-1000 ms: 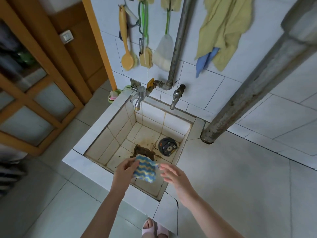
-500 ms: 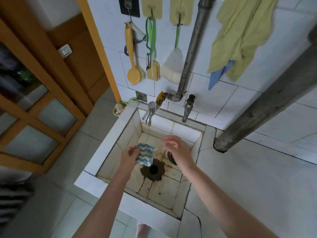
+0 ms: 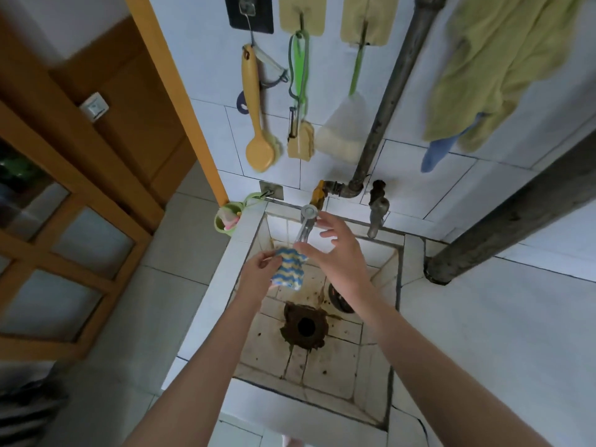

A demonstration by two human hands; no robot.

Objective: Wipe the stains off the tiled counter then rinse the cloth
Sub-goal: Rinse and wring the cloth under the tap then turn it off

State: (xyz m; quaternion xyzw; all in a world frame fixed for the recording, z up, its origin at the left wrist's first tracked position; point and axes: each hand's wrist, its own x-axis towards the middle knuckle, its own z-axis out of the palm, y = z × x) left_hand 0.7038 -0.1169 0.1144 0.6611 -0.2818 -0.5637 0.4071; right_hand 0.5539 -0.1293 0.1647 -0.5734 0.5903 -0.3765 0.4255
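Left fingers (image 3: pixel 270 260) first: they're curled in and pinching the cloth (image 3: pixel 288 269) at its left edge, thumb on top. The left hand (image 3: pixel 258 280) sits just inside the left wall of the sink (image 3: pixel 219 285), and its bare forearm (image 3: pixel 200 375) comes up from the bottom of the view.

Over on the right, the fingers (image 3: pixel 325 221) are spread and loose, gripping nothing. The index tip is up at the head of the chrome tap (image 3: pixel 304 225) and the thumb is down by the spout's mouth. Whether skin actually meets metal, I can't tell. The right hand (image 3: pixel 338 253) hovers above the basin with its back to the camera, and its forearm (image 3: pixel 419 359) slants down to the right.

Now the cloth: blue, yellow and white zigzag stripes, bunched up and hanging in the air right under the spout, between the two hands. Its upper right corner is tucked behind the right thumb. It's well above the sink floor.

Below it, the drain (image 3: pixel 305 327) is ringed with dark brown grime, and brown specks dot the tiles around it. A dark round object (image 3: pixel 337 301) peeks out from behind the right forearm. The tiled table (image 3: pixel 500 350) spreads out to the right of the sink, and a second tap (image 3: pixel 377 211) juts from the wall above the back rim.
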